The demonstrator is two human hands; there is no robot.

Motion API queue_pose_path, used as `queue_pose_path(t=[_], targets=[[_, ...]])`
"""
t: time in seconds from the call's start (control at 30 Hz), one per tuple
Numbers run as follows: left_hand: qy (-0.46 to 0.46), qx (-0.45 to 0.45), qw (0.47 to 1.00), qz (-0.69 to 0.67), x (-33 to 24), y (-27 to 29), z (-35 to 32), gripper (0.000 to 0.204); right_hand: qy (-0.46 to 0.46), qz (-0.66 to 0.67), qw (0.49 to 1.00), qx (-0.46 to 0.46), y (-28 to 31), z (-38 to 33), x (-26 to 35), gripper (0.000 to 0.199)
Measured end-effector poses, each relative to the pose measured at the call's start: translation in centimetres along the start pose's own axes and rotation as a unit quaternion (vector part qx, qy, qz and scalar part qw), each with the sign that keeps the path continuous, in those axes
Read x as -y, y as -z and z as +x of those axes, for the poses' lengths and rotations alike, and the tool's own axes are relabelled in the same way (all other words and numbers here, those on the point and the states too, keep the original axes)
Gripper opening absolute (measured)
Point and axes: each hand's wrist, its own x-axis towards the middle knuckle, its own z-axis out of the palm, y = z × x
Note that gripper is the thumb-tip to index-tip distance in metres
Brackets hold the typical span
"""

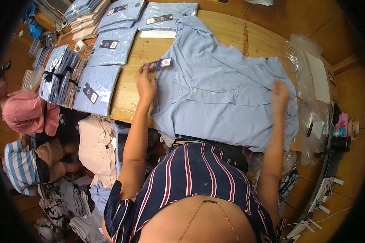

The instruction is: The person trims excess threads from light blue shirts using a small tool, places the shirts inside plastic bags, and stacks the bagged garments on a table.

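A light blue shirt (227, 109) with a few pale buttons lies spread across the wooden table in front of me, with soft creases in it. At its left edge my left hand (145, 83) is closed, fingertips pinching a dark hang tag (160, 64) with a white label. My right hand (280, 95) is over the right part of the shirt, smeared by motion, so its grip does not show. Left of the shirt lie folded blue shirts in clear bags, among them a bagged shirt (95, 89) with a dark tag.
Clear plastic bags (308, 77) with a white card (319, 77) lie along the table's right side. Tied bundles of folded garments (61, 79) and a tape roll (80, 45) are at the left. Beige garments (95, 141) hang below the table edge. A person in a pink cap (22, 111) sits at left.
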Motion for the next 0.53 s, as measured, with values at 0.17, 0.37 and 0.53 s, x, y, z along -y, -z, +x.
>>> queue_pose_path(t=[0.17,0.37,0.53], targets=[[0.032,0.204,0.978,-0.018,-4.6,1.0,-2.4,0.016,0.177,0.126,0.949,0.227,-11.1,-5.1,10.6,0.013],[0.007,0.254,0.967,0.032,-6.3,0.7,-3.7,0.011,0.232,0.057,0.906,0.350,-14.7,-6.2,14.0,0.013],[-0.055,0.182,0.981,0.028,-7.7,2.0,-2.4,0.015,0.213,-0.042,0.911,0.350,-13.5,-5.5,14.6,0.014]])
